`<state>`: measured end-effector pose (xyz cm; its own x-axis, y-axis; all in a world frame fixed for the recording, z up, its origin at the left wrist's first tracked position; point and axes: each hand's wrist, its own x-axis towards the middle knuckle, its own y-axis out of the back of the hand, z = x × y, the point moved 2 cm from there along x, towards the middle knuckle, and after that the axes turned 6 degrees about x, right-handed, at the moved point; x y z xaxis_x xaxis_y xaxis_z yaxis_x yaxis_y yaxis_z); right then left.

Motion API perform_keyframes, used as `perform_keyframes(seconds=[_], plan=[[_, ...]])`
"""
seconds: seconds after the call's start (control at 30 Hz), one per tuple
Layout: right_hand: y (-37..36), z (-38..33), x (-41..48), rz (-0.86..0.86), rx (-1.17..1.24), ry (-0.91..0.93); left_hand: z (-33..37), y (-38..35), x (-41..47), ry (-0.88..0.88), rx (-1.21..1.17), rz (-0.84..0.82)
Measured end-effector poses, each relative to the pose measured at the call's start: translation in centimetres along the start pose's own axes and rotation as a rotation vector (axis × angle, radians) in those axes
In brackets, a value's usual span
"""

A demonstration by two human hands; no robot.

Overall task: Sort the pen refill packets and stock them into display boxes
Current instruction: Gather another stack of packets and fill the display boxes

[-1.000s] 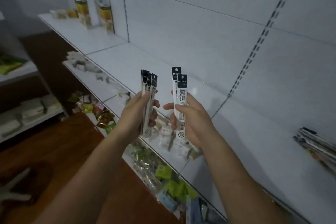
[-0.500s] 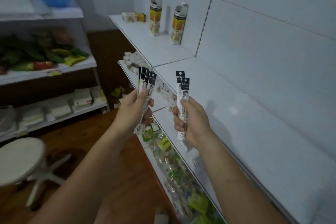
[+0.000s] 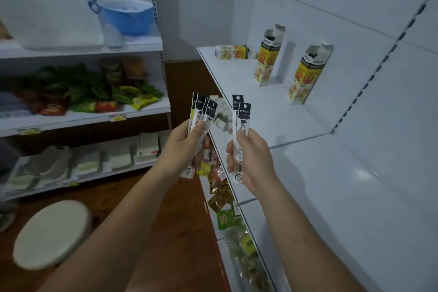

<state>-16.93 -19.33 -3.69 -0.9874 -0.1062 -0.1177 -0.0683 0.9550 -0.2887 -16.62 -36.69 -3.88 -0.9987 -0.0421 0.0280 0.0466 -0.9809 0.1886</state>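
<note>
Head view. We grip a fan of refill packets in our left hand; their black tops stand above the grip. Our right hand pinches two more packets upright, thumb across them. Beyond the right grip, well apart, a near display box and a far display box stand open on the white shelf.

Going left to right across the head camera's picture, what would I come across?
White stool → blue basin → left hand → its fanned refill packets → pair of packets → right hand gripping them → left display box → right display box.
</note>
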Motion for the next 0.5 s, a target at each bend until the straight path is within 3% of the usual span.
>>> perform_keyframes(seconds=[0.2, 0.5], plan=[[-4.5, 0.9, 9.6, 0.022, -0.099, 0.042, -1.8, 5.2, 10.6, 0.016, -0.073, -0.023], [-12.3, 0.7, 22.0, 0.269, -0.061, 0.086, -2.0, 12.5, 24.7, -0.081, -0.092, -0.24]])
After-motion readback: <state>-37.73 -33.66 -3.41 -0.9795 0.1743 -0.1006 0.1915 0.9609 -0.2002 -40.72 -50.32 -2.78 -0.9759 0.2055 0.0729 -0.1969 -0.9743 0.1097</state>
